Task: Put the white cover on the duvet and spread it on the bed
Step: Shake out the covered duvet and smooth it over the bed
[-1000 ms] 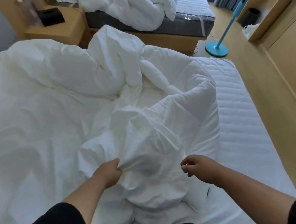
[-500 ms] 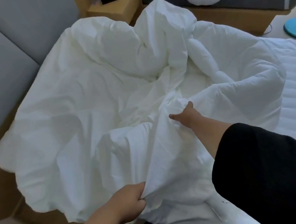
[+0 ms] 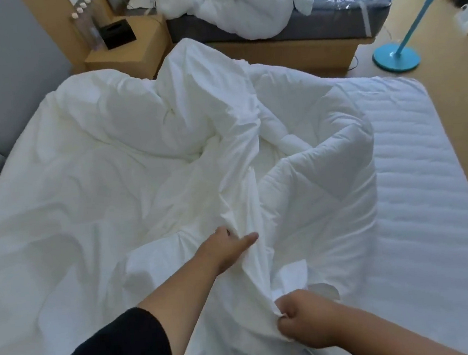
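Both your hands are on the white cover (image 3: 93, 208).
Your left hand (image 3: 226, 248) pinches a fold at 12 o'clock from your right hand (image 3: 303, 318), fisted on its edge; the duvet (image 3: 320, 169) bunches at 1 o'clock.

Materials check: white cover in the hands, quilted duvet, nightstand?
White cover: thin woven fabric, probably cotton, matte; it creases sharply where the right hand grips it.
Duvet: padded textile, stitched quilting, puffy folds.
Nightstand: looks like light wood or laminate, smooth flat panels.
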`<state>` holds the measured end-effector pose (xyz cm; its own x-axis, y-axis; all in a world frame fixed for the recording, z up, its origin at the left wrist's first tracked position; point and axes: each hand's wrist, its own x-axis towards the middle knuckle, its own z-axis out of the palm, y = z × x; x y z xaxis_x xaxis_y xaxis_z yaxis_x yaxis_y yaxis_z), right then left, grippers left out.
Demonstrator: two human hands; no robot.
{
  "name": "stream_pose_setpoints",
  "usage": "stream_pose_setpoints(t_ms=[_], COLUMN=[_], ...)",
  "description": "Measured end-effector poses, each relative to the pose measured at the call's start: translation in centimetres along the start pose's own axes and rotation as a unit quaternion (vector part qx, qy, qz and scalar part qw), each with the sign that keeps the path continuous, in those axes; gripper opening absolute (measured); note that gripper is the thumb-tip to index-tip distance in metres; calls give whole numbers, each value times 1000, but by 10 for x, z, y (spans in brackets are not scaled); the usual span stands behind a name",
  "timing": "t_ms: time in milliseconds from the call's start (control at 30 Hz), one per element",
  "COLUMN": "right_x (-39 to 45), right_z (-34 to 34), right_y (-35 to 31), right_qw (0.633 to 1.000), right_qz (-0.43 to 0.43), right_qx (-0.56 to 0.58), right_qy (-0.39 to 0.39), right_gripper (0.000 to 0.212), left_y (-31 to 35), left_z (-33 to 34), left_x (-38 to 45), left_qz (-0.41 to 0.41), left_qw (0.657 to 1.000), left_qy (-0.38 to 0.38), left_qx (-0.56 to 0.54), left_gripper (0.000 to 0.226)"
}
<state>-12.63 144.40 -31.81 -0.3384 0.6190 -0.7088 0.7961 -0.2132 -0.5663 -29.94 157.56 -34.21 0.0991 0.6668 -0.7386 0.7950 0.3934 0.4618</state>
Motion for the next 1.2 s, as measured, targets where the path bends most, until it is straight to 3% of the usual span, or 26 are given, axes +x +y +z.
stream_pose_setpoints(t_ms=[67,167,267,333,367,467,567,633,733,800,833,867,967,1033,1133,1200], right_x=[-6,0,9,19,25,27,21,1,-38,-52,-55,-59,-37,-20,-6,0], right_z=[4,3,-17,-40,-52,-93,-137,-180,-242,-259,-252,-239,-177,-130,-66,-26], right_y=[8,29,51,52,49,24,38,82,166,227,252,272,319,307,268,243], right_qw=[999,989,912,859,850,864,877,830,766,635,626,628,694,733,805,831], right_qz=[-37,-90,-40,-66,-86,-139,-145,-102,-2,115,208,275,354,357,334,320], right_qx=[1,67,348,461,477,447,413,460,444,517,493,481,437,437,409,411], right_qy=[16,100,215,213,204,185,200,298,464,562,567,546,450,380,270,194], right_gripper=[22,31,61,80,77,36,27,29,48,46,53,67,97,87,52,39], left_y=[24,48,85,116,132,166,167,149,97,59,44,32,8,-2,-12,-12], left_z=[23,47,38,22,14,0,-2,-3,5,23,34,44,68,84,108,128], left_x=[10,9,-16,-35,-45,-58,-50,-39,-11,4,8,10,13,13,4,-4], left_qz=[-7,35,100,162,197,262,284,281,211,161,140,119,71,69,101,133], left_qw=[999,998,963,938,932,934,930,943,975,958,949,943,925,912,908,897], left_qy=[-37,-12,-29,-52,-65,-88,-97,-49,25,-14,-24,-26,-56,-73,-31,-6], left_qx=[3,-57,-250,-301,-299,-225,-213,-174,68,236,281,309,368,397,406,421], left_gripper=[61,35,35,37,36,23,29,30,45,70,83,97,132,136,124,117])
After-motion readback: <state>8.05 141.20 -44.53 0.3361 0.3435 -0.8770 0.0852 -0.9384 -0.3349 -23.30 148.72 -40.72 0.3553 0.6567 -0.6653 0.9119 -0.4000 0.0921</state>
